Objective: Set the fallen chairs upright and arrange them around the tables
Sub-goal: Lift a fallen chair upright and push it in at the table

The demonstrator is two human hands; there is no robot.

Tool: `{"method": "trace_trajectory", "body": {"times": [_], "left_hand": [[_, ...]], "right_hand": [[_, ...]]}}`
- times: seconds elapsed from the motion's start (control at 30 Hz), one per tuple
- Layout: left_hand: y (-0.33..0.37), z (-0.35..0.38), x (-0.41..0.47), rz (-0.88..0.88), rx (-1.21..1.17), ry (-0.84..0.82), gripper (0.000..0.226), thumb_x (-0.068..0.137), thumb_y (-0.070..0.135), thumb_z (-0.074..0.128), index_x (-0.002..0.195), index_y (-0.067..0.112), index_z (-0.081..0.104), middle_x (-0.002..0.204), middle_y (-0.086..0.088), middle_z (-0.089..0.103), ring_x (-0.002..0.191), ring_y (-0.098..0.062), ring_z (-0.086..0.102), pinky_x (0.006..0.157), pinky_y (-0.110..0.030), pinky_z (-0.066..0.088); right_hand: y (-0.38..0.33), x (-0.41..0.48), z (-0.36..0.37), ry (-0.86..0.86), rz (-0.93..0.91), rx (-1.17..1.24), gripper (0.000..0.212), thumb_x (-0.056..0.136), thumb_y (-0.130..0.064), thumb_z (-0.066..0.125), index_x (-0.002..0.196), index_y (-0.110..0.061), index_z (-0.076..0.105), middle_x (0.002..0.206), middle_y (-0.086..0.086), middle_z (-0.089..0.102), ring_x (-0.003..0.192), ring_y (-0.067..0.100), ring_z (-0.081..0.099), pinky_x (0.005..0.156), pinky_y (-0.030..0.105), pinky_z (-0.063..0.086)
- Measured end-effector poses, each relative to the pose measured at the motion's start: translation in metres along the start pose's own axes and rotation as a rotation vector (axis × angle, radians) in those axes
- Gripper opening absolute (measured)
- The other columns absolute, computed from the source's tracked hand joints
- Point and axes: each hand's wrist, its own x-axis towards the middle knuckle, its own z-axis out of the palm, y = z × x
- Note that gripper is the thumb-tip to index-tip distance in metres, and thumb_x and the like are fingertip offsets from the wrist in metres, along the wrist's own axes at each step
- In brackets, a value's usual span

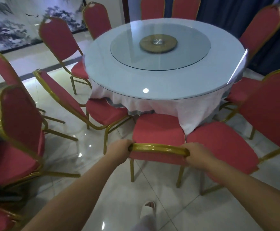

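a: where's the table?
b: the round table [152, 84] stands in the middle. a turntable [186, 55] lies on it, with a small disc [158, 42] at its centre.
a: and the chairs?
b: ringed around it. the near chair [157, 129] stands upright at the table's front edge, and the cloth [152, 104] hangs onto the far side of its seat. the left hand [119, 150] and right hand [197, 155] grip the two ends of its top rail.
a: beside it?
b: the right neighbour [222, 147] sits just beside it, the left neighbour [102, 110] a little apart. the two back chairs [152, 7] stand behind the table, side by side.
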Motion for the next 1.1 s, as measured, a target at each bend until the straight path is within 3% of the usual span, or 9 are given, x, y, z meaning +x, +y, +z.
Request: {"method": "trace_trajectory", "body": {"times": [0.3, 0.37, 0.5, 0.6, 0.73, 0.83, 0.93, 1.03, 1.1], "left_hand": [[-0.003, -0.011, 0.046, 0.038, -0.057, -0.126, 0.027, 0.083, 0.024, 0.066, 0.109, 0.031, 0.063, 0.094, 0.006, 0.066, 0.092, -0.017, 0.064, 0.084, -0.04, 0.055], [0.002, -0.018, 0.046, 0.023, -0.03, -0.202, 0.049, 0.077, 0.04, 0.073, 0.123, 0.037, 0.055, 0.106, 0.009, 0.064, 0.104, -0.018, 0.06, 0.096, -0.043, 0.049], [0.045, -0.038, 0.042, 0.143, -0.038, -0.184, 0.09, 0.07, 0.07, 0.068, 0.147, 0.043, 0.03, 0.141, 0.007, 0.05, 0.131, -0.021, 0.044, 0.111, -0.046, 0.033], [0.113, -0.043, 0.04, 0.32, -0.145, -0.074, 0.087, 0.075, 0.075, 0.06, 0.149, 0.04, 0.03, 0.149, 0.009, 0.042, 0.138, -0.016, 0.035, 0.114, -0.04, 0.03], [0.231, -0.023, 0.051, 0.461, -0.234, -0.029, 0.075, 0.085, 0.055, 0.065, 0.149, 0.029, 0.035, 0.15, 0.006, 0.042, 0.137, -0.013, 0.035, 0.114, -0.031, 0.026], [0.326, 0.01, 0.06, 0.492, -0.23, -0.105, 0.079, 0.086, 0.049, 0.068, 0.152, 0.023, 0.032, 0.152, 0.0, 0.04, 0.139, -0.019, 0.035, 0.117, -0.038, 0.028], [0.418, 0.045, 0.068, 0.502, -0.212, -0.175, 0.087, 0.086, 0.047, 0.069, 0.155, 0.024, 0.022, 0.156, -0.002, 0.028, 0.144, -0.022, 0.026, 0.118, -0.04, 0.025], [0.504, 0.07, 0.073, 0.518, -0.195, -0.191, 0.092, 0.086, 0.047, 0.068, 0.156, 0.023, 0.013, 0.162, 0.001, 0.016, 0.148, -0.02, 0.015, 0.12, -0.041, 0.019], [0.552, 0.079, 0.077, 0.539, -0.231, -0.204, 0.091, 0.086, 0.045, 0.069, 0.156, 0.025, 0.013, 0.161, 0.002, 0.017, 0.148, -0.02, 0.016, 0.12, -0.043, 0.02]], "right_hand": [[0.018, 0.032, -0.003, 0.018, 0.009, 0.133, 0.026, 0.077, -0.016, 0.065, 0.091, -0.038, 0.064, 0.083, -0.011, 0.066, 0.08, 0.011, 0.063, 0.069, 0.03, 0.049], [0.019, 0.031, -0.006, 0.026, -0.053, 0.122, 0.028, 0.077, -0.032, 0.069, 0.102, -0.043, 0.062, 0.09, -0.018, 0.064, 0.088, 0.008, 0.062, 0.077, 0.029, 0.047], [0.027, 0.019, -0.02, 0.025, -0.121, 0.188, 0.089, 0.058, -0.087, 0.056, 0.135, -0.044, 0.046, 0.123, -0.027, 0.051, 0.114, 0.003, 0.049, 0.101, 0.035, 0.038], [0.063, -0.009, -0.029, 0.156, -0.093, 0.4, 0.087, 0.065, -0.09, 0.048, 0.136, -0.04, 0.049, 0.134, -0.022, 0.05, 0.122, 0.005, 0.048, 0.107, 0.036, 0.039], [0.157, -0.067, -0.047, 0.315, 0.032, 0.457, 0.08, 0.071, -0.08, 0.05, 0.137, -0.034, 0.052, 0.135, -0.019, 0.046, 0.13, 0.004, 0.042, 0.112, 0.031, 0.033], [0.252, -0.118, -0.067, 0.363, 0.143, 0.471, 0.067, 0.079, -0.069, 0.059, 0.136, -0.036, 0.051, 0.14, -0.015, 0.047, 0.131, 0.007, 0.043, 0.113, 0.033, 0.033], [0.345, -0.167, -0.093, 0.415, 0.224, 0.491, 0.066, 0.078, -0.072, 0.057, 0.133, -0.037, 0.053, 0.139, -0.015, 0.05, 0.124, 0.004, 0.048, 0.109, 0.031, 0.039], [0.422, -0.204, -0.124, 0.484, 0.271, 0.513, 0.06, 0.073, -0.078, 0.053, 0.125, -0.048, 0.05, 0.13, -0.025, 0.047, 0.113, -0.008, 0.045, 0.092, 0.007, 0.036], [0.465, -0.215, -0.143, 0.538, 0.295, 0.546, 0.058, 0.078, -0.071, 0.058, 0.13, -0.046, 0.05, 0.131, -0.024, 0.047, 0.113, -0.008, 0.042, 0.088, 0.008, 0.032]]}}
